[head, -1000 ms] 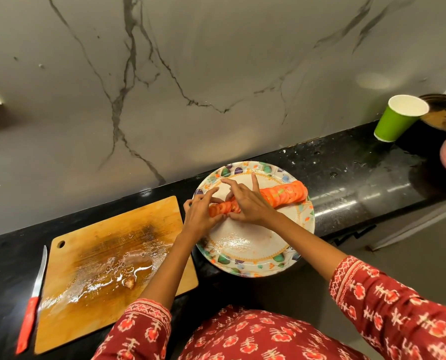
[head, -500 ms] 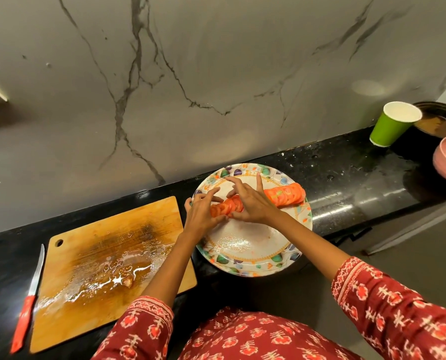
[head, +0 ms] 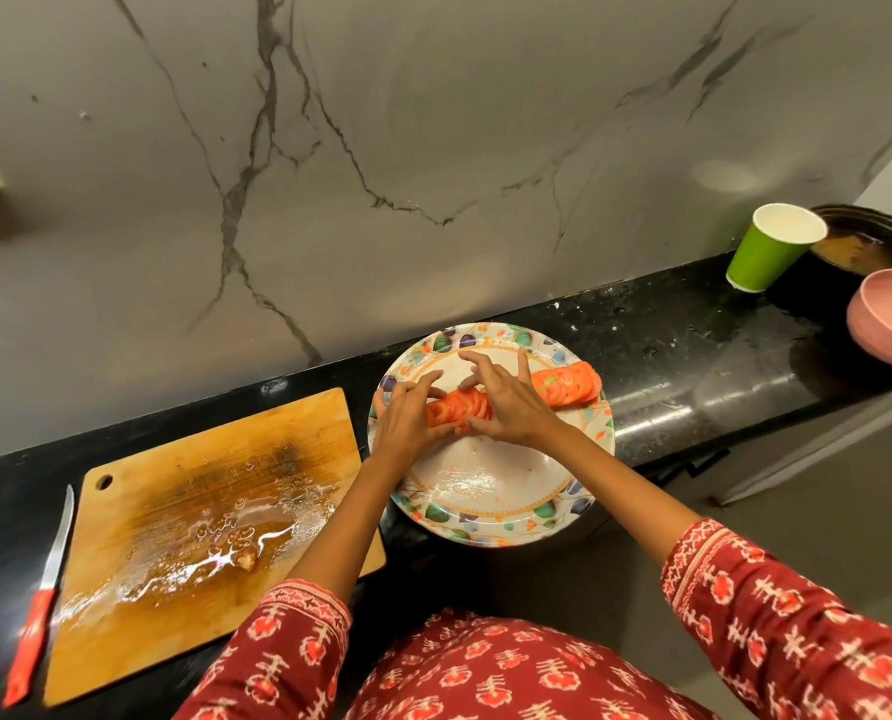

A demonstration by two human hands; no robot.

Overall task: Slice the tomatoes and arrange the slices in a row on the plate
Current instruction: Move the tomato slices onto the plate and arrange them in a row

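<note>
Black counter (head: 693, 366) bearing wet cutting board (head: 210, 537) near its front edge and patterned plate (head: 490, 527) overhanging it, bare plate below the tomato slices (head: 568, 384) rowed across, left hand (head: 407, 420) and right hand (head: 506, 407) cupping the row's left end, fingers loosely curved

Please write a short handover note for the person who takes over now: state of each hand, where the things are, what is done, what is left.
Left hand and right hand: both on the tomato slices, fingers loosely cupping the row's left part.
Slices lie overlapped in one row across the plate.
Knife lies left of the wet cutting board, which holds one small scrap.
Done: slicing, it seems.
Left: tidy the row's left end.
</note>
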